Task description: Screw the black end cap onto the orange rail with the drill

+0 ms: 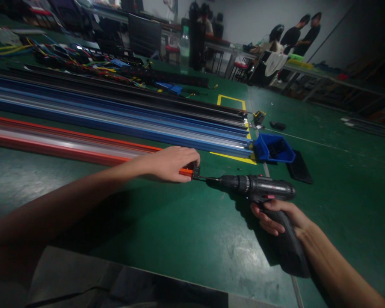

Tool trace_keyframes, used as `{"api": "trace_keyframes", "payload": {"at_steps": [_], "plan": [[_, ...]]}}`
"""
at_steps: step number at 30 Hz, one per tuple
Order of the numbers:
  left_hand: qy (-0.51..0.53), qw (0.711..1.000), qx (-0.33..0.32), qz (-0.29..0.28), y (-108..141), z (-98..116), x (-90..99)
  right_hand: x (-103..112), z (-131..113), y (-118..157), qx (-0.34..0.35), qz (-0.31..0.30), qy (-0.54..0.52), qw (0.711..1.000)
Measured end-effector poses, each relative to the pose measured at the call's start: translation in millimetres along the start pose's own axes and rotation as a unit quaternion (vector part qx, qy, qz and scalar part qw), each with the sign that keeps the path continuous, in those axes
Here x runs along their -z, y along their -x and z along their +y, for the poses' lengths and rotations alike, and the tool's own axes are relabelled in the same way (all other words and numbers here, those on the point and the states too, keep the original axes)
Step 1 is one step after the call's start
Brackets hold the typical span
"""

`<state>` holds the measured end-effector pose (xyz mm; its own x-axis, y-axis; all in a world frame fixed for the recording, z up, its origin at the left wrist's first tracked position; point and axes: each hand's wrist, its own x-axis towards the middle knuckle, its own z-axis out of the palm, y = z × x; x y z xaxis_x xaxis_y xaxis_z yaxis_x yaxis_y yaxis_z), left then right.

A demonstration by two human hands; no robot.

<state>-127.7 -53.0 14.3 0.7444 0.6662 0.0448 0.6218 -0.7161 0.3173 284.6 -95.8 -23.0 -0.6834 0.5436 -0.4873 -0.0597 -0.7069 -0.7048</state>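
On the green floor, at the near end of the long rails: the work sits just right of frame centre, where the orange rail (67, 147) stops.
Left hand (171, 163): its grip is closed over the end of the orange rail, fingers curled on top and thumb side down, pinning the rail to the green floor (167, 231).
Right hand (277, 216): its grip is wrapped around the handle of the cordless drill (259, 188), forefinger up near the trigger.
Black end piece (196, 172): a small dark fitting at the rail's tip, at 3 o'clock from the left hand; the drill's bit meets it or stops just short, too small to tell.
Drill line: the barrel lies almost level, pointing to 9 o'clock, roughly along the rail's length.
Doing it well: I judge the bit should stay square to the fitting and in line with the rail, with steady push and slow trigger, so it does not slip out.
Holding: the left grip seems best kept firm yet behind the fitting, fingertips clear of the bit.
Blue bin (273, 149): at 1 o'clock from the drill, beside the ends of the blue rails (122, 117), holding dark small parts.
Background: people stand at benches at 1 o'clock, well apart.
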Motion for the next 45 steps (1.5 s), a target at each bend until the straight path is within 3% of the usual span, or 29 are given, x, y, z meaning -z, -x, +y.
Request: {"api": "trace_keyframes", "payload": {"at_steps": [8,26,45], "plan": [[0.007,1.0,-0.003,0.001,0,0,-0.9,11,4,-3,0.004,-0.052,-0.043,0.998],[0.002,1.0,0.002,-0.003,-1,-1,-0.6,10,2,-4,0.003,-0.083,-0.046,0.996],[-0.002,1.0,0.004,0.0,-1,-2,-2.1,11,3,-3,0.006,-0.065,-0.039,0.997]]}}
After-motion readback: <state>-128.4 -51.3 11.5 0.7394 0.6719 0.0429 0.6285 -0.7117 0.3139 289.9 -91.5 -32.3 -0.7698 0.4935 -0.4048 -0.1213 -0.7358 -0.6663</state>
